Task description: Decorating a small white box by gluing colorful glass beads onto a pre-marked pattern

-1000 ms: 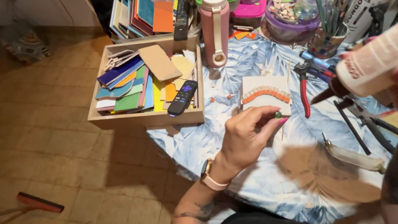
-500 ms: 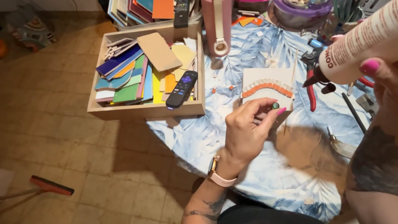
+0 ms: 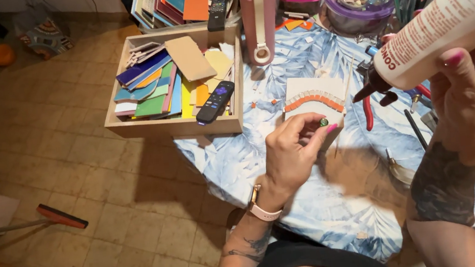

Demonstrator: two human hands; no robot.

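My left hand [image 3: 291, 151] pinches a small green bead [image 3: 324, 122] between thumb and fingertips, just over the near edge of a white mosaic board [image 3: 313, 97] with an orange arc of tile pieces. My right hand [image 3: 473, 89] grips a large white glue bottle [image 3: 447, 20] tilted down to the left, its dark nozzle [image 3: 365, 90] hanging close to the board's right side. The board lies on a round table [image 3: 234, 158] covered with a blue leaf-print cloth.
A wooden box [image 3: 179, 125] of coloured tile sheets with a black remote [image 3: 215, 102] sits at the table's left edge. A pink bottle [image 3: 259, 13], a purple bowl [image 3: 355, 13], red-handled pliers [image 3: 368, 114] and several tools crowd the back and right. Tiled floor lies left.
The glue bottle has swung left and down toward the board. My left hand with the bead stays by the board's near edge. The view has tilted closer.
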